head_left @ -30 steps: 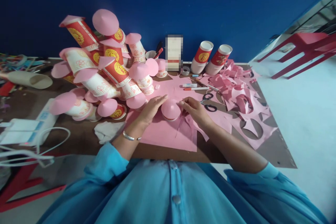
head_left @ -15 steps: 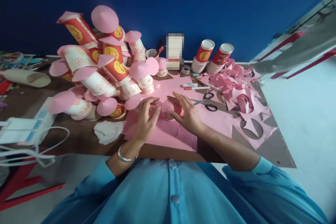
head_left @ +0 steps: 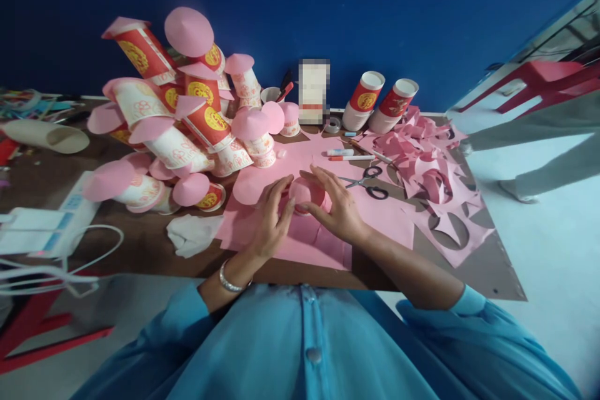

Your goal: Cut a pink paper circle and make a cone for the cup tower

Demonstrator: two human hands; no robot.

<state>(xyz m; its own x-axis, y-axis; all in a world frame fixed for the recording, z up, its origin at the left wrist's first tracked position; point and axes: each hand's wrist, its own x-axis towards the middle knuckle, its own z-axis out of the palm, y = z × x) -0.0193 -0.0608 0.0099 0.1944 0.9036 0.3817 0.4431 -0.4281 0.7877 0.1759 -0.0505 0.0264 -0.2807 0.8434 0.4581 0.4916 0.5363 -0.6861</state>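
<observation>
Between my hands a paper cup with a pink paper top stands on pink paper sheets. My right hand curves round its right side, thumb across the front. My left hand is cupped against its left side, fingertips and thumb at the cup's edge. The hands hide much of the cup. Just beyond my left hand lies a round pink paper piece. Scissors with black handles lie to the right of my right hand, and pens lie beyond them.
At left is a pile of paper-cup towers with pink cone roofs. Two stacked-cup towers stand by the blue wall. Pink paper scraps cover the right end. A white tissue and power strip lie left. A person's legs show at right.
My left hand has moved right and come up against the cup, uncovering more of the round pink piece. My right hand has stayed at the cup. A person's legs now show more clearly at right.
</observation>
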